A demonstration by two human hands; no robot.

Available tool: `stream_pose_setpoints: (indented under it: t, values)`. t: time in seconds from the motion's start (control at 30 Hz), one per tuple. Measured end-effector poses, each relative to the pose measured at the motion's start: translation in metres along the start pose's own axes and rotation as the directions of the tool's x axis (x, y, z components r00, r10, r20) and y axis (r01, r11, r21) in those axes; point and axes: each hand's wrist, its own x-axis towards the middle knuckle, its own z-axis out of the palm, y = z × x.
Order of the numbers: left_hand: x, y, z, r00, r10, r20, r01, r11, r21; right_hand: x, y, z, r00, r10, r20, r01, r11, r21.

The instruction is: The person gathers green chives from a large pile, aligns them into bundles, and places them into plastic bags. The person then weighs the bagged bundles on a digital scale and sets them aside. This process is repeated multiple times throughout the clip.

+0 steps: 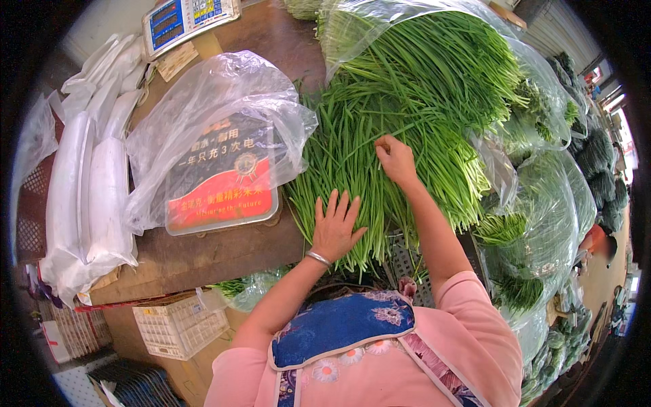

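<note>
A large heap of long green leafy stalks, like Chinese chives (427, 86), lies across the wooden table in front of me. My left hand (335, 226), with a metal bangle at the wrist, rests palm down with spread fingers on the near left part of the heap. Farther up and to the right, my right hand (395, 158) has its fingers curled, thumb against forefinger, over the middle of the heap; a thin stalk seems to be between them. Clear plastic sheeting (351, 30) partly covers the far side of the heap.
Left of the heap sits a weighing scale (224, 198) with a crumpled clear plastic bag (218, 81) over it. The scale's display (188, 23) stands behind. White plastic bags (107, 193) lie at the table's left. A white crate (180, 325) is below; bagged greens (539, 229) are at right.
</note>
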Motion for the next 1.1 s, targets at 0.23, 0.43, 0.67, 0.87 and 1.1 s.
stream_pose_setpoints:
  t: [0.23, 0.43, 0.67, 0.87, 1.1]
  values:
    - [0.001, 0.0, -0.001, 0.997, -0.072, -0.006, 0.071, 0.996, -0.058, 0.018, -0.001, 0.015, 0.986, -0.164, 0.022, 0.162, 0.928, -0.336]
    - [0.001, -0.001, 0.0, 0.998, -0.065, -0.015, 0.064, 0.996, -0.058, 0.033, -0.003, 0.022, 0.996, -0.089, -0.019, 0.082, 0.969, -0.232]
    - [0.001, 0.0, 0.0, 0.995, -0.094, -0.026, 0.092, 0.995, -0.04, 0.039, -0.025, 0.034, 0.985, 0.067, 0.161, -0.003, 0.931, -0.365]
    - [0.004, 0.001, 0.001, 0.996, -0.084, -0.025, 0.083, 0.996, -0.031, 0.044, -0.007, 0.044, 0.975, 0.148, 0.167, -0.085, 0.938, -0.335]
    - [0.002, -0.001, 0.003, 0.995, -0.098, -0.022, 0.097, 0.995, -0.035, 0.037, -0.007, 0.014, 0.922, 0.258, 0.287, -0.366, 0.823, 0.434]
